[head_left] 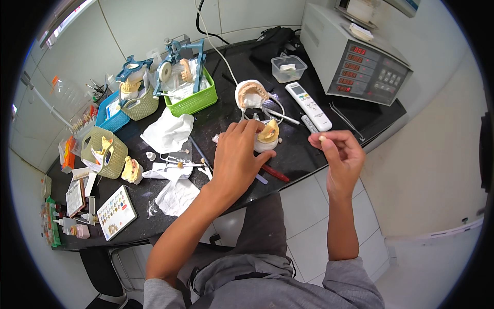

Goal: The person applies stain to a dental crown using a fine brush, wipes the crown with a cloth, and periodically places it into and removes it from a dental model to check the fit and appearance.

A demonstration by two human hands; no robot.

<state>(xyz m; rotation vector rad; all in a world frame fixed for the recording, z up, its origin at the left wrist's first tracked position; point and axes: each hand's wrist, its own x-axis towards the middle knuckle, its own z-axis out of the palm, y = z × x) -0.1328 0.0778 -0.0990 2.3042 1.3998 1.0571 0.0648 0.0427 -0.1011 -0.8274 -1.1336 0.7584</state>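
Observation:
My left hand [237,154] rests on the black worktop [298,149], its fingers touching a white and yellow dental cast [268,135] mounted on a metal articulator. Behind it the articulator's upper part [250,94] lies tipped back, showing a pale arch-shaped model. My right hand [340,152] is raised to the right of the cast, pinching a tiny pale tooth-like piece [322,138] between thumb and fingertips. A red-handled tool [275,173] lies on the worktop just under my left hand.
White remote control [309,105], clear plastic box [288,68] and a grey furnace with red displays [360,56] at the right. Green basket [193,100], blue tray [110,116], woven baskets [105,152] with casts, crumpled tissues [169,131], and a shade palette [117,212] at the left.

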